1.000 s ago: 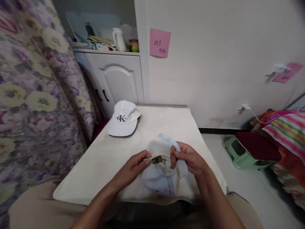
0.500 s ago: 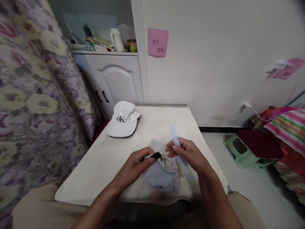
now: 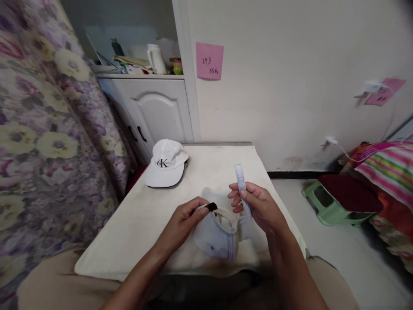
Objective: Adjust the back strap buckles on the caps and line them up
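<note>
A light blue cap (image 3: 213, 239) is held over the near part of the table, its back opening facing up. My left hand (image 3: 189, 217) pinches the cap's edge beside a dark buckle (image 3: 211, 207). My right hand (image 3: 260, 202) grips the cap's loose strap (image 3: 240, 176) between thumb and fingers, its free end pointing up. Strap and buckle are apart. A white cap (image 3: 167, 161) with black "CK" letters sits at the table's far left, brim toward me.
The table (image 3: 138, 232) has a cream cover and its far edge meets the wall. A floral curtain (image 3: 54, 142) hangs on the left, beside a white cabinet (image 3: 158, 107). A green stool (image 3: 325, 206) with a dark red top stands at right.
My right hand has shifted slightly right with the strap, which now stands more clearly upright. My left hand keeps its hold by the buckle. The view has tilted a little.
</note>
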A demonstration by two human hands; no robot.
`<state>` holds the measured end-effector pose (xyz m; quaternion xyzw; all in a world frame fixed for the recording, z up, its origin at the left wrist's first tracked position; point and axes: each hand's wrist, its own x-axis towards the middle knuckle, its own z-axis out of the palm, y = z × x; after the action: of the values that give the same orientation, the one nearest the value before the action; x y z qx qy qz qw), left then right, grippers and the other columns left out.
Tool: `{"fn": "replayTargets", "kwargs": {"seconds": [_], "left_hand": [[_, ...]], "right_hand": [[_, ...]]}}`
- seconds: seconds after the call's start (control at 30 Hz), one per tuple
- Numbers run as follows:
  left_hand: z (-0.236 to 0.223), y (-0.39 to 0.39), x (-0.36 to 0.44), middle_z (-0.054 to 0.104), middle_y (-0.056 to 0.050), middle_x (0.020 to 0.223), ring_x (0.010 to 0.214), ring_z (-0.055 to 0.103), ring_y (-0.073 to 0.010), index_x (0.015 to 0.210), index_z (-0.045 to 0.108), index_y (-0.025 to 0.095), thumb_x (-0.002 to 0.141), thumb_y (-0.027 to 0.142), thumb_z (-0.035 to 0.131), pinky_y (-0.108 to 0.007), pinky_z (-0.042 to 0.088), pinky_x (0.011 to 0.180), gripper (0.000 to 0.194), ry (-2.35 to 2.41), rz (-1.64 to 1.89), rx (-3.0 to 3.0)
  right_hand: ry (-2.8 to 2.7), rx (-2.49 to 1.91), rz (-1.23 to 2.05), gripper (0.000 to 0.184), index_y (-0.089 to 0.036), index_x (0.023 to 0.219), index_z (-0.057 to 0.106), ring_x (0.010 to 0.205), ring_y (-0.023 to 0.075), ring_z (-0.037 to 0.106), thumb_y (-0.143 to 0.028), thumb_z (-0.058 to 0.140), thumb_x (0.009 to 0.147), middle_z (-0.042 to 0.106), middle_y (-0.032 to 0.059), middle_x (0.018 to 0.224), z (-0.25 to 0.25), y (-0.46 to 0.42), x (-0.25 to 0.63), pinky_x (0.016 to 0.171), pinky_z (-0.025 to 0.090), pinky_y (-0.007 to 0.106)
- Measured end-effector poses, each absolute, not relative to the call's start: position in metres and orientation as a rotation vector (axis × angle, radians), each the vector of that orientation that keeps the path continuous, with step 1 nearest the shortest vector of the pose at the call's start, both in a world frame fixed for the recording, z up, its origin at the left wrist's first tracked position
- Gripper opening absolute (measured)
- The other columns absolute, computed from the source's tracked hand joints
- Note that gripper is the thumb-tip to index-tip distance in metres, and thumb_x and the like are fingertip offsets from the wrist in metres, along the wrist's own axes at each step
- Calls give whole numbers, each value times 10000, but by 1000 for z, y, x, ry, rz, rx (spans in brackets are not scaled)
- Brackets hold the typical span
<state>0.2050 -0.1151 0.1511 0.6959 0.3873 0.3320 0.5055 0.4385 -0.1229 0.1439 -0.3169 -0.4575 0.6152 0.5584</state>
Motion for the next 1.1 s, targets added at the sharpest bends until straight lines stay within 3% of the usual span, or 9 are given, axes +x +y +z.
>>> {"fn": "replayTargets", "kwargs": {"seconds": [0.07, 0.2, 0.3, 0.53, 0.83, 1.1], "left_hand": [[150, -117, 204, 590, 5, 860, 819, 513, -155, 945, 658, 189, 965, 401, 549, -247, 377, 736, 240, 955, 817, 1674], [153, -122, 206, 555, 22, 805, 754, 485, -138, 909, 634, 191, 969, 410, 540, -237, 356, 682, 246, 947, 803, 1679], [155, -126, 209, 544, 28, 775, 716, 472, -130, 896, 629, 186, 961, 423, 547, -233, 344, 646, 259, 923, 768, 1678], [154, -128, 216, 562, 17, 746, 669, 462, -127, 872, 649, 160, 930, 438, 580, -235, 341, 598, 293, 941, 768, 1660], [148, -126, 219, 554, 35, 741, 656, 473, -117, 874, 553, 186, 866, 385, 683, -226, 351, 588, 238, 930, 894, 1437], [148, -121, 219, 615, 5, 829, 758, 546, -148, 915, 560, 187, 889, 348, 654, -252, 410, 674, 188, 877, 917, 1462]], "right_hand": [[-1102, -737, 1418, 234, -180, 1042, 707, 586, 82, 563, -349, 672, 884, 692, 31, 853, 146, -125, 438, 550, 466, 208], [-1088, -703, 1440, 156, -166, 906, 664, 425, 14, 329, -313, 694, 866, 621, -24, 717, 143, -127, 428, 404, 209, 177], [-1053, -673, 1541, 184, -162, 844, 627, 410, 9, 271, -290, 752, 804, 584, -44, 677, 137, -124, 418, 393, 152, 189], [-1030, -643, 1722, 249, -167, 813, 616, 428, 25, 272, -240, 824, 697, 491, -86, 598, 127, -119, 406, 407, 162, 197], [-1151, -790, 1659, 319, -175, 891, 614, 535, 59, 414, -262, 842, 687, 551, -61, 684, 123, -120, 401, 500, 279, 196], [-1283, -851, 1597, 310, -182, 854, 598, 606, 94, 465, -260, 830, 663, 555, -52, 713, 126, -124, 402, 571, 346, 221]]}}
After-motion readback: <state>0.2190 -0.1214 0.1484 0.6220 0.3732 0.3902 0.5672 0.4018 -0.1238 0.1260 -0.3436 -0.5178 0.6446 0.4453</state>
